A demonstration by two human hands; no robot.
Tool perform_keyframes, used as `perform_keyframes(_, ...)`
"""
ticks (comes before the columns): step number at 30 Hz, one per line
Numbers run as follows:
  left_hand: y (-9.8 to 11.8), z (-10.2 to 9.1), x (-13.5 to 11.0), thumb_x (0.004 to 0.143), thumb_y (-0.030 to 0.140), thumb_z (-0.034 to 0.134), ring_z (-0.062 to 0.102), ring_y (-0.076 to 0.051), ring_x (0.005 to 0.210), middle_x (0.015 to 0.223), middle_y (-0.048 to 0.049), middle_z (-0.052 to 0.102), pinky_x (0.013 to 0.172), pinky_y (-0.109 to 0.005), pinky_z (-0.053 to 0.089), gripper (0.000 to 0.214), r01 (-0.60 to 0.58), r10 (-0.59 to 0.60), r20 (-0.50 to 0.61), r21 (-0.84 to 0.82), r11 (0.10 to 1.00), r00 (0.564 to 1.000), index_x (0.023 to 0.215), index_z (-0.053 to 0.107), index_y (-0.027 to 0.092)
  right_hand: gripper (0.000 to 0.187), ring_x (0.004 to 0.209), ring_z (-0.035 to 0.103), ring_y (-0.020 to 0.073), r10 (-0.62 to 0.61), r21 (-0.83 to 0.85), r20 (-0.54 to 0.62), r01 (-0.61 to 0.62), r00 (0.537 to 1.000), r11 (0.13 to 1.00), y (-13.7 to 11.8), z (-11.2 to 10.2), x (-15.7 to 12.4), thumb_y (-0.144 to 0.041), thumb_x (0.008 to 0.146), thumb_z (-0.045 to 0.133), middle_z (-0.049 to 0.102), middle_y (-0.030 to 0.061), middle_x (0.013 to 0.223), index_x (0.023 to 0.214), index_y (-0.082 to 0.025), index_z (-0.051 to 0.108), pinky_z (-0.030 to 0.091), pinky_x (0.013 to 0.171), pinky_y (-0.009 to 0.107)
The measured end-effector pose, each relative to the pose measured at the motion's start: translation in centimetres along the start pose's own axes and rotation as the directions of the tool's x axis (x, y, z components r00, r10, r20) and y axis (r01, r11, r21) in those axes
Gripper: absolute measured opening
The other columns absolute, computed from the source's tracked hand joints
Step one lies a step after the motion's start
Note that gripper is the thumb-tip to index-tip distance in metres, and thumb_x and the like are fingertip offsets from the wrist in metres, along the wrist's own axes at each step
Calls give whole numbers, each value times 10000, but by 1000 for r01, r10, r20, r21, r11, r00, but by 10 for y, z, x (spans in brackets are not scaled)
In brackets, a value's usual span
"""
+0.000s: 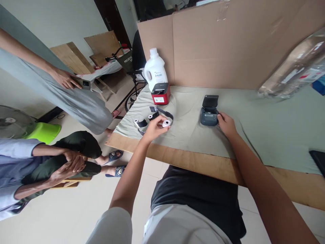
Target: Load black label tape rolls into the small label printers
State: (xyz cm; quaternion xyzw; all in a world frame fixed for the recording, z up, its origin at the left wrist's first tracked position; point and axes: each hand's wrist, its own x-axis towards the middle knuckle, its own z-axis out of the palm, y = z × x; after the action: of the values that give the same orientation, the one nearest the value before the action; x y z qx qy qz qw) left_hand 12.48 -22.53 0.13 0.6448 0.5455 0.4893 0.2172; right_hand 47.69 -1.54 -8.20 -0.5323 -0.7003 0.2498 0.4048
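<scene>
Pale tiled floor, white wall, cardboard backdrop, dark doorway.

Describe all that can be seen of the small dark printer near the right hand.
The small dark printer is a blue-grey box, plastic by its look, with a black lid open and standing up at the back. It sits on the grey-green cloth. The right hand touches its right side.

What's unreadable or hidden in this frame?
All from the head view.
The printer: its open bay is too dark and small, and the right hand covers its right side.
The bottle: label text is too small.
The black object: cut off by the right edge.
The plastic-wrapped bundle: blurred and cut by the edge.
The paper roll: partly behind the left hand.
</scene>
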Motion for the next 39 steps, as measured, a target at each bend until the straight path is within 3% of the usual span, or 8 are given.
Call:
perform_keyframes(5,16,34,11,845,452,806,642,-159,823,1020,-59,711,739,-271,525,438,-34,21,-63,-214,976,998,1197,718,207,633,982,739,313,-14,2,10,14,1000,1000,0,1,0,-555,957,464,791,167,1059,1314,-110,739,592,912,475)
perform_keyframes(13,32,70,44,916,623,654,615,-184,835,891,-63,684,788,-297,475,469,-92,84,-39,-360,928,996,830,755,173,621,792,698,270,24,24,50,-26,998,999,0,-1,-2,-501,942,465,783,139,938,1343,-99,718,584,834,453)
perform_keyframes(20,31,113,79,927,762,471,632,-178,701,734,-75,692,678,-282,496,672,235,-236,97,-702,672,967,743,732,171,599,658,611,231,19,31,33,-20,999,999,1,2,-3,-481,941,471,734,99,816,1330,-92,708,574,767,436)
perform_keyframes(24,28,130,95,940,754,472,631,-155,657,726,-78,694,648,-260,501,694,322,-254,212,-768,554,944,678,704,154,457,710,622,209,-173,19,-82,175,982,984,-14,-4,-8,-423,948,511,729,170,1221,1250,-157,727,585,769,435)
perform_keyframes(27,22,138,101,887,783,519,618,-162,574,684,-69,697,573,-265,480,658,463,-282,368,-736,494,886,773,699,160,368,957,690,256,-384,45,-96,390,918,920,-40,-14,-15,-385,1002,504,683,156,1337,1238,-217,731,592,868,447)
perform_keyframes(32,16,148,98,854,802,557,608,-180,494,609,-26,658,496,-258,419,621,629,-350,523,-651,424,777,935,637,191,302,1106,651,278,-606,134,162,591,779,795,-84,-23,-24,-336,1029,537,736,106,1191,1217,-255,759,530,1009,479)
perform_keyframes(36,18,156,95,915,744,540,587,-158,474,616,-14,646,489,-247,398,608,649,-421,496,-628,430,759,1028,670,161,258,999,659,267,-521,107,484,544,703,832,-111,-24,-31,-313,971,633,752,91,1075,1172,-235,777,530,881,409)
perform_keyframes(39,19,162,93,923,740,544,691,-194,622,743,-44,718,565,-256,465,620,625,-473,425,-648,436,772,1074,690,157,242,1063,677,278,-437,41,601,520,669,853,-128,-29,-27,-240,921,664,751,95,1144,1134,-228,776,510,857,371)
